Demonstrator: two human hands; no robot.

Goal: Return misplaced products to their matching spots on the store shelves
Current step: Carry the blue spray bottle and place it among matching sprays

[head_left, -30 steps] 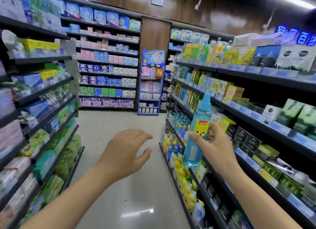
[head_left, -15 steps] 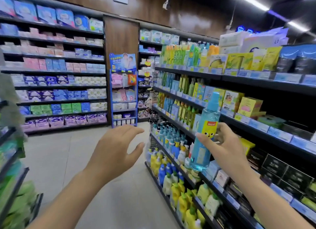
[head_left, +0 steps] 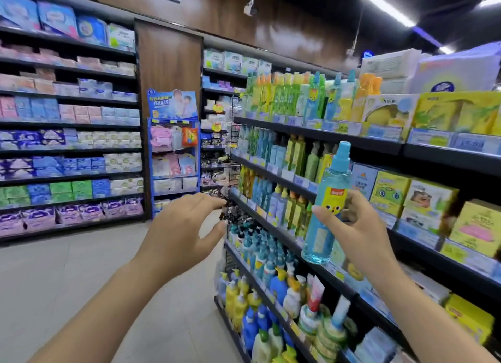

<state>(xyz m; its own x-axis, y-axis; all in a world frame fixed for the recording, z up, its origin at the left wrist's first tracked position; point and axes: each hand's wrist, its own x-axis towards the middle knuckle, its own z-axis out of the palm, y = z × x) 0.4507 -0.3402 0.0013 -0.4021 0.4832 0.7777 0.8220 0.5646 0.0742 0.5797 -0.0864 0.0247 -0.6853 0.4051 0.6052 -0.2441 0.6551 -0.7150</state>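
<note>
- The left hand (head_left: 180, 234) is held out in front at mid height, back toward the camera, its fingers loosely spread and slightly bent, gripping nothing.
- The left forearm runs bare from the lower left edge up to that hand.
- The right hand (head_left: 357, 234) is raised, fingers and thumb curled round a blue spray bottle (head_left: 326, 200), held upright.
- The right forearm rises from the lower right corner.

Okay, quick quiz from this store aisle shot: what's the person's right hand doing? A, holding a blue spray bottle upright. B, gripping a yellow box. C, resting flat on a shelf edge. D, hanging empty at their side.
A: the right hand grips a blue spray bottle with a yellow label, upright in front of the shelves, while the left hand is open and holds nothing.
</note>
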